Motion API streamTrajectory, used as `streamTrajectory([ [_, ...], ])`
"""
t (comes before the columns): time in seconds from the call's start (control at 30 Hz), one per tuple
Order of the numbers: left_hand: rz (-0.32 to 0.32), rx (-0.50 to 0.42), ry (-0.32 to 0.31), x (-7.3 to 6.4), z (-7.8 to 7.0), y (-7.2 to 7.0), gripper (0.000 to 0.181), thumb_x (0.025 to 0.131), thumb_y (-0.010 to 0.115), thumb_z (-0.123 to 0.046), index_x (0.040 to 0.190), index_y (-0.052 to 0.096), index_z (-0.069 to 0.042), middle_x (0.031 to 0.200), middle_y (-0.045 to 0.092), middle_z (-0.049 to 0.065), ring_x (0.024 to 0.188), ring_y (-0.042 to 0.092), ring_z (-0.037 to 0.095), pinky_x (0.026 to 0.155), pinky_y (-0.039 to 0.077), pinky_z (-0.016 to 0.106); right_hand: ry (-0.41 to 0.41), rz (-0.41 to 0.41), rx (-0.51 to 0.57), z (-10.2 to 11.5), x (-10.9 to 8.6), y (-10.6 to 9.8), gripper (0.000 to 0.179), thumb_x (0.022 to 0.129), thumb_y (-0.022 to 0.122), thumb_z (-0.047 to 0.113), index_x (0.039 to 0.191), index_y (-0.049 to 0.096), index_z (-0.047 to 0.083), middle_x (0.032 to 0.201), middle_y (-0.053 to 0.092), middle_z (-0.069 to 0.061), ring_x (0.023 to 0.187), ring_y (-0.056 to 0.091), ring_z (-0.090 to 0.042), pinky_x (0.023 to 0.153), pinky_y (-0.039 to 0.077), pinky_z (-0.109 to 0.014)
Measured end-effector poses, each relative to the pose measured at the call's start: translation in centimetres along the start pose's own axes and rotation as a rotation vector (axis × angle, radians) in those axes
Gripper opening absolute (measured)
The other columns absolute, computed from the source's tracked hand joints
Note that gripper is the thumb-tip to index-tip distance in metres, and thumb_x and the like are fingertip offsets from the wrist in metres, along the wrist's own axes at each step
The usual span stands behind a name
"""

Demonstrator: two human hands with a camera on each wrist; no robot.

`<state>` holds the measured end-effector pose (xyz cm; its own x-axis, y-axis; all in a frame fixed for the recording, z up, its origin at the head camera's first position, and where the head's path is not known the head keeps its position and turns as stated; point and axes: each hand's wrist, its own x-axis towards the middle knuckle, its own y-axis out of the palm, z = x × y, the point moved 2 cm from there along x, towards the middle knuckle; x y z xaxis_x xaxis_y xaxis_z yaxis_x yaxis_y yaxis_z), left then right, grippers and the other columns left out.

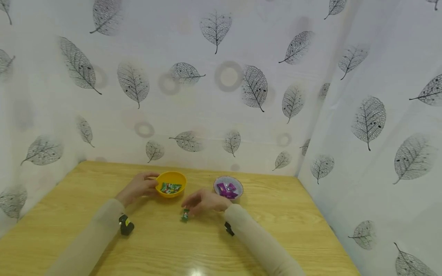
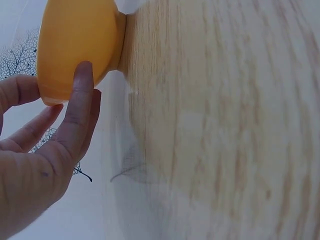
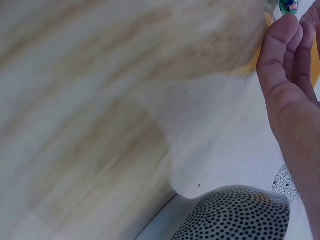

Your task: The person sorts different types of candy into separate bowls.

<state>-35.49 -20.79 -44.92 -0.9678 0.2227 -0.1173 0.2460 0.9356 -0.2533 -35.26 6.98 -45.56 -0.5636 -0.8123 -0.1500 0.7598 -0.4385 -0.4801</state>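
Note:
A yellow bowl (image 1: 184, 178) holds several green-wrapped candies (image 1: 170, 188). My left hand (image 1: 138, 188) grips the near left side of that bowl; in the left wrist view its fingers (image 2: 82, 82) lie against the outer wall and at the rim. To the right of the bowl, my right hand (image 1: 206, 201) is low over the table, bent at the fingers. At its fingertips is one green-wrapped candy (image 1: 185, 215), pinched between thumb and finger. The same candy (image 3: 289, 6) shows at the top edge of the right wrist view, partly cut off.
A speckled bowl (image 1: 226, 179) with several purple-wrapped candies (image 1: 228, 190) stands behind the right hand. Both bowls are on a wooden table (image 1: 165, 245). Leaf-patterned cloth (image 1: 207, 103) hangs behind the table and along its right side.

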Motion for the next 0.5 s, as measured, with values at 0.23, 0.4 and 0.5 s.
streamTrajectory([
  [0.23,0.001,0.011,0.004,-0.02,0.23,-0.03,0.052,0.099,0.050,-0.010,0.144,0.035,0.010,0.140,0.044,0.035,0.106,0.065,0.025,0.088,0.058,0.037,0.016,0.036,-0.119,0.20,0.11,0.43,0.038,0.082,0.078,0.012,0.119,0.070,0.016,0.108,0.072,0.007,0.090,0.062,-0.006,0.080,0.053,-0.020],
  [0.4,-0.001,0.023,0.007,0.07,0.18,-0.13,0.053,0.098,0.050,-0.011,0.144,0.035,0.010,0.140,0.044,0.035,0.103,0.065,0.023,0.089,0.058,0.039,0.016,0.030,-0.192,0.43,0.19,0.45,0.038,0.082,0.079,0.015,0.119,0.071,0.020,0.107,0.071,0.011,0.091,0.058,-0.005,0.080,0.050,-0.019],
  [0.5,0.003,0.022,0.009,0.15,0.29,-0.20,0.053,0.099,0.050,-0.011,0.144,0.035,0.010,0.139,0.045,0.035,0.103,0.065,0.023,0.089,0.057,0.039,0.016,0.024,-0.200,0.46,0.24,0.55,0.037,0.082,0.079,0.014,0.118,0.071,0.019,0.105,0.071,0.011,0.091,0.058,-0.005,0.081,0.049,-0.018],
])
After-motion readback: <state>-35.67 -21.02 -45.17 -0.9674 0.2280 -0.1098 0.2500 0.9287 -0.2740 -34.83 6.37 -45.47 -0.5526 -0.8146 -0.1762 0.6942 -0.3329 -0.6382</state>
